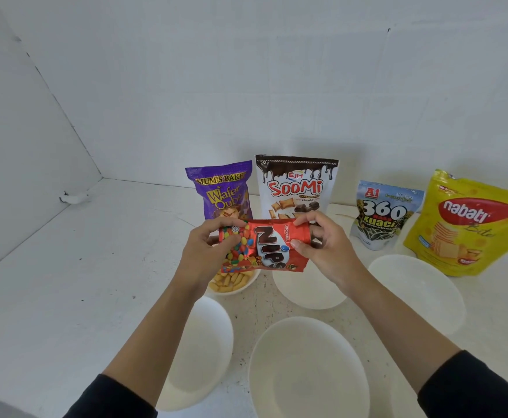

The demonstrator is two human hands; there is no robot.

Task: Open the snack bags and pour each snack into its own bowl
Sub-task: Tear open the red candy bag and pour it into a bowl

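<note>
Bags point(296, 188): four standing; fifth, Nips bag point(269, 245), pinched by fingers of left hand point(207, 251), right hand point(328, 254); bowls point(307, 372): five.

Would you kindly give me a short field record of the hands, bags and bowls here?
held: Nips bag, sideways over the bowls
left hand: pinches one end
right hand: grips the other end
standing behind: Wafer Qube bag, Soomi bag, Kuaci bag, Nabati bag
filled bowl: yellow snack pieces
empty: centre bowl, right bowl, near-left bowl, near bowl
</note>
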